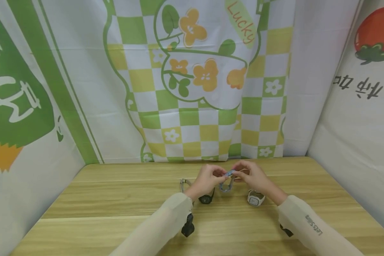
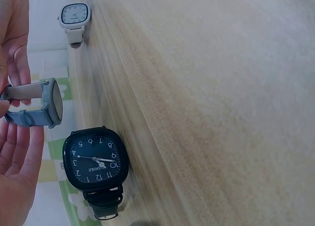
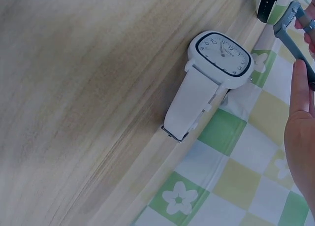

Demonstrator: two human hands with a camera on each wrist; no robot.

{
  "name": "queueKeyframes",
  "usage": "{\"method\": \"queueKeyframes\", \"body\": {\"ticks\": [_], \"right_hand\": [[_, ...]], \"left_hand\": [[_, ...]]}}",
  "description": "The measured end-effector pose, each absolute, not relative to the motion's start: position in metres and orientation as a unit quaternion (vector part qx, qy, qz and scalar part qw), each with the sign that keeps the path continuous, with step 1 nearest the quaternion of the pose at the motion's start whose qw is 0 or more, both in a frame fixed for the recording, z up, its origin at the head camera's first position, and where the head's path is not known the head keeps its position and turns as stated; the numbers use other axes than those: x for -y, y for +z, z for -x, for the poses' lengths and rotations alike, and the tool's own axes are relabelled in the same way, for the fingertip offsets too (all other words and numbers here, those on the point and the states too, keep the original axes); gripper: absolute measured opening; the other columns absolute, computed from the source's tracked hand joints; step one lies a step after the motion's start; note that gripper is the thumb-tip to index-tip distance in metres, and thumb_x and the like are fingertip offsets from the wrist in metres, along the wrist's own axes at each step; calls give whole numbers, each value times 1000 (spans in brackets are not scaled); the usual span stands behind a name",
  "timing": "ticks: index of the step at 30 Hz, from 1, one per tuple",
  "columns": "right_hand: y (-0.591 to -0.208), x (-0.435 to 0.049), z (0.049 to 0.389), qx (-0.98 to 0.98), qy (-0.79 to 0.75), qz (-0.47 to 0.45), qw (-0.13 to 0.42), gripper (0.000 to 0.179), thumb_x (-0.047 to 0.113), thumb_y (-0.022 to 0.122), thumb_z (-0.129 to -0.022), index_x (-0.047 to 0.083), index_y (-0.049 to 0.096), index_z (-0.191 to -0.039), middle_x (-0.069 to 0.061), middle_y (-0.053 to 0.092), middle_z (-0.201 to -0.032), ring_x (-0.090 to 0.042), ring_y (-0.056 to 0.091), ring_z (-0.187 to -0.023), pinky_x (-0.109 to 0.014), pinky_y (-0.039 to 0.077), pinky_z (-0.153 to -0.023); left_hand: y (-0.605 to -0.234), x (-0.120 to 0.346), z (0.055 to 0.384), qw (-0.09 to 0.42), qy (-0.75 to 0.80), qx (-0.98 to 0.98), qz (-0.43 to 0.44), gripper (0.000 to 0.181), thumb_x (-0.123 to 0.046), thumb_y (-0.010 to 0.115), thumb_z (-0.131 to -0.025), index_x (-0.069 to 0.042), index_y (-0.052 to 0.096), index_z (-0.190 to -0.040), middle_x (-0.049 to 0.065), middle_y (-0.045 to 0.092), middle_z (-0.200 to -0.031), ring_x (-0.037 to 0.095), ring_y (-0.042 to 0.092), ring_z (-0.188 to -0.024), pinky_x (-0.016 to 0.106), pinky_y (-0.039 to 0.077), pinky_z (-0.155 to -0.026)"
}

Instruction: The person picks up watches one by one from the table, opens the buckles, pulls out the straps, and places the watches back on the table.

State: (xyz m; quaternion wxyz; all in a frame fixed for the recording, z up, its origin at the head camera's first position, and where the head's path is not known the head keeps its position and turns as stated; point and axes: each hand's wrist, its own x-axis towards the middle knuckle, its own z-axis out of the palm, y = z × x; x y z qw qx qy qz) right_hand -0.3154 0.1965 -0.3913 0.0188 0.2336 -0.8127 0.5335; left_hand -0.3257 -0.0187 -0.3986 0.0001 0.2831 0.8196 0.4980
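Observation:
Both hands hold a blue-grey wristwatch above the table, its strap looped and its case hanging lowest. My left hand pinches the strap from the left, and my right hand pinches it from the right, near the buckle end. In the left wrist view the watch shows its case side-on, with the strap ends meeting at the fingers. A black wristwatch rests on the table by the left forearm. Under the right hand stands a white wristwatch with its strap closed.
Another watch with a grey strap lies behind the left wrist, partly hidden. The wooden table ends at a back edge against a checked green and yellow curtain. White printed cloths hang on both sides.

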Motion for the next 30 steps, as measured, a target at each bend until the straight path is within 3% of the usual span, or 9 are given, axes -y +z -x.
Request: {"method": "queueKeyframes", "body": {"ticks": [11,20,30], "right_hand": [[-390,-199,315,788,570,-230,-5,15,-11,54,-104,-19,56,-117,-30,66,-112,-43,74,-101,-36,64,-86],[-392,-203,318,797,558,-231,7,16,-8,57,-105,-17,58,-118,-28,68,-111,-28,76,-96,-37,64,-84],[-390,-201,317,804,540,-248,4,20,-1,60,-106,-15,60,-120,-29,67,-113,-41,74,-101,-46,63,-88]], "left_hand": [[-404,21,327,-11,490,-826,-277,11,-7,72,-100,0,78,-106,11,78,-102,18,73,-91,26,58,-78],[-401,17,326,-10,498,-823,-274,12,-8,73,-100,0,78,-106,11,78,-101,18,73,-91,23,57,-75],[-402,17,326,-10,500,-822,-274,12,-8,73,-100,0,78,-107,12,79,-102,19,73,-92,26,58,-77]]}}
